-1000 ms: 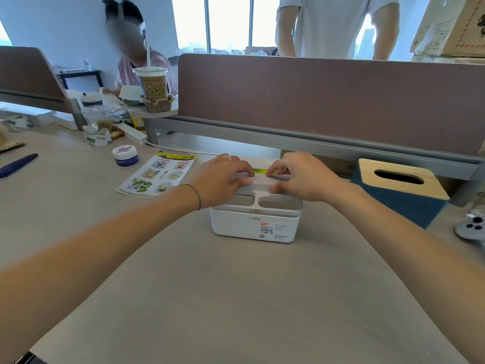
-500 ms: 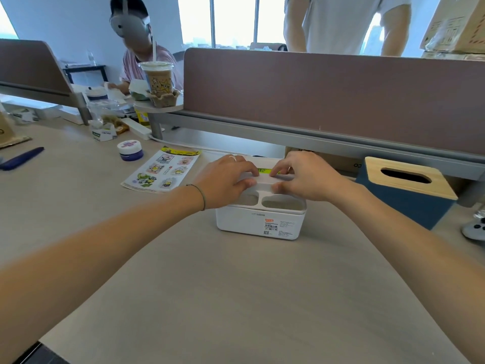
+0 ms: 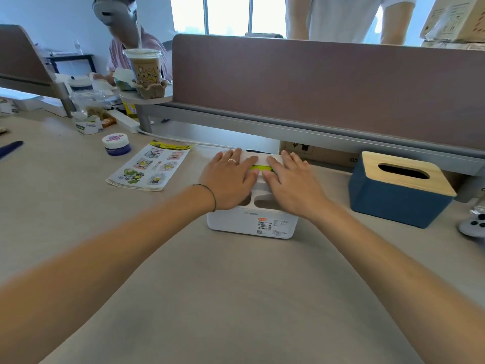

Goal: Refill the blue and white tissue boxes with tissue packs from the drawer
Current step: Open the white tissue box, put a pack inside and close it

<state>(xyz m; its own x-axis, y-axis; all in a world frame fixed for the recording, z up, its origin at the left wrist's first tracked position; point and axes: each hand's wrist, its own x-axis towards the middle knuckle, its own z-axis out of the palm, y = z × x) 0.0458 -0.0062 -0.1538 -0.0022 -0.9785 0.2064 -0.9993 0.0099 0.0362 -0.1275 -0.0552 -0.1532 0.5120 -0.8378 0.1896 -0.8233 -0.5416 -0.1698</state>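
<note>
The white tissue box (image 3: 252, 224) stands on the desk in front of me, its labelled side facing me. My left hand (image 3: 228, 179) and my right hand (image 3: 288, 182) lie flat on its top, fingers spread, palms down. Between the hands a green strip of a tissue pack (image 3: 260, 168) shows through the slot in the white lid. Two open compartments on the near side of the top are partly covered by my palms. The blue tissue box (image 3: 393, 203) with a wooden slotted lid stands to the right, with neither hand on it.
A sticker sheet (image 3: 149, 166) and a small white-and-purple jar (image 3: 116, 145) lie to the left. The brown desk divider (image 3: 328, 88) runs behind the boxes. A drink cup (image 3: 143, 67) sits on a side shelf. Two people are beyond the divider. A game controller (image 3: 472, 227) is at the right edge.
Both hands went from curled fingertips pinching at the middle of the lid to lying flat with fingers stretched out across the top of the white box.
</note>
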